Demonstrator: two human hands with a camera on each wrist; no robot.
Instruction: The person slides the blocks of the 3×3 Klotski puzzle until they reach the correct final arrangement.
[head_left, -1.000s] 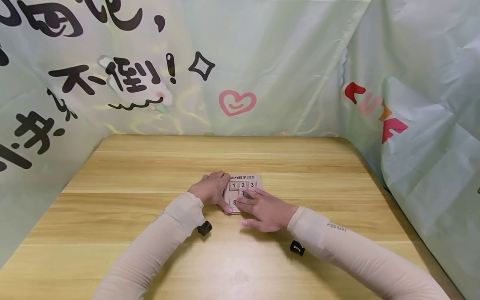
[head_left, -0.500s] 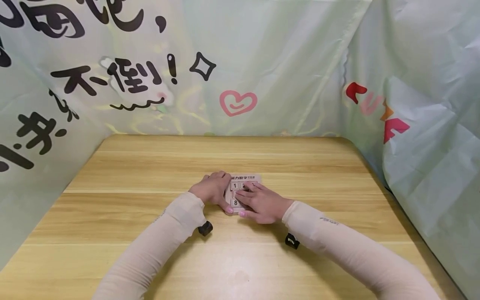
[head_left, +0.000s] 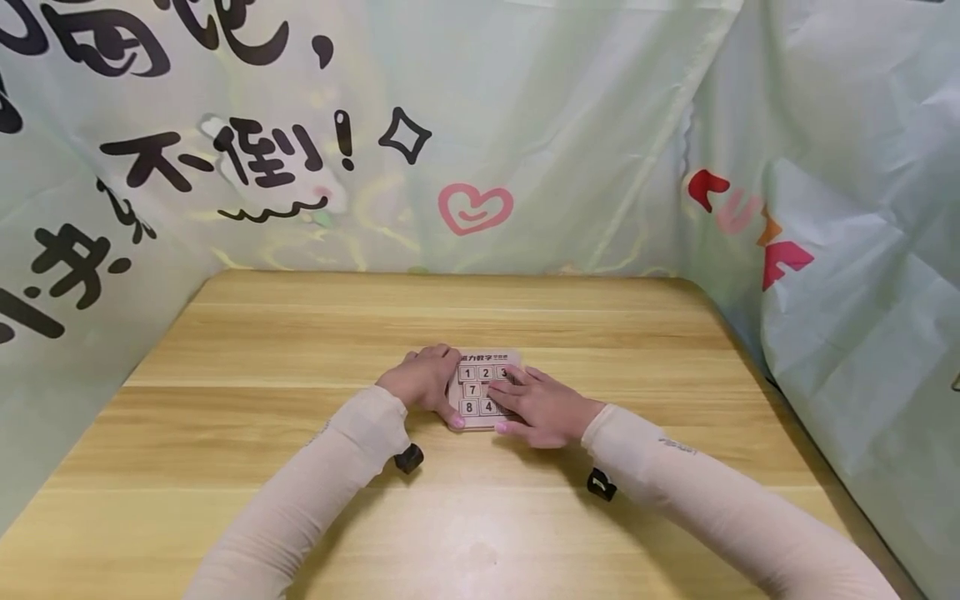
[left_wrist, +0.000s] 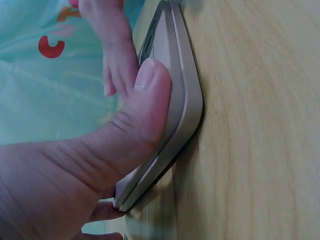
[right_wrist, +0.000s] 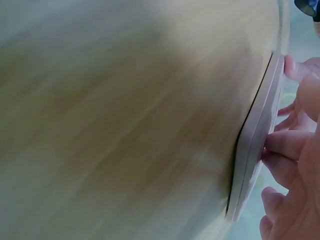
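A pale pink number slide puzzle (head_left: 483, 422) lies flat on the table. In the head view its top row reads 1, 2, 3; a 7 tile (head_left: 472, 390) sits at the left of the middle row, and 8 and 4 show below. My left hand (head_left: 427, 379) grips the puzzle's left side, with the thumb on the near corner and the fingers at the far corner. My right hand (head_left: 551, 408) has its fingers stretched over the right part, fingertips touching the face beside the 7. It hides the tiles on that side. In the right wrist view two fingertips (right_wrist: 280, 145) press onto the puzzle.
The wooden table (head_left: 300, 333) reaches to a pale green printed cloth (head_left: 585, 125) at the back and sides. Each wrist carries a small black camera mount, the left one (head_left: 409, 458) and the right one (head_left: 601, 484).
The 7 tile has slid from the middle column to the left. My right hand swept left across the tiles, then drew back right. My left hand has stayed in place.
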